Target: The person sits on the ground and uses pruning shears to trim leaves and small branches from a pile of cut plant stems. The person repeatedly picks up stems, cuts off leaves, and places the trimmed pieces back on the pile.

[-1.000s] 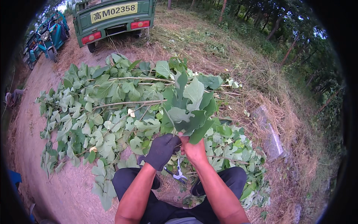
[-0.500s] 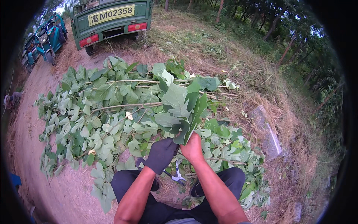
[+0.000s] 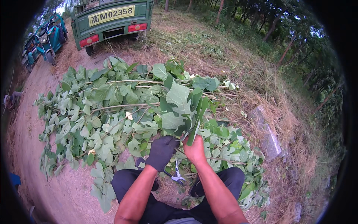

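Observation:
My right hand [image 3: 194,150], bare, is closed around the base of a bunch of large lobed green leaves [image 3: 179,108], which stands up and fans out above it. Beside it, my left hand [image 3: 163,152] wears a dark glove, its fingers pinched at the stems against the right hand; the fingertips are partly hidden. Below the hands, a pair of pruning shears [image 3: 178,175] with pale metal parts lies on the ground between my feet. Cut leafy branches [image 3: 100,112] spread in a wide pile in front of me and to both sides.
A green cargo vehicle [image 3: 112,28] stands at the back, with a blue three-wheeler [image 3: 47,39] to its left. A stone slab [image 3: 269,140] lies in dry grass on the right. Trees [image 3: 276,24] line the far right. Part of a person [image 3: 14,99] shows at the left edge.
The leaf bunch has shifted slightly and turned in my hands, with its leaves a little more upright. Both hands stay close together at its base.

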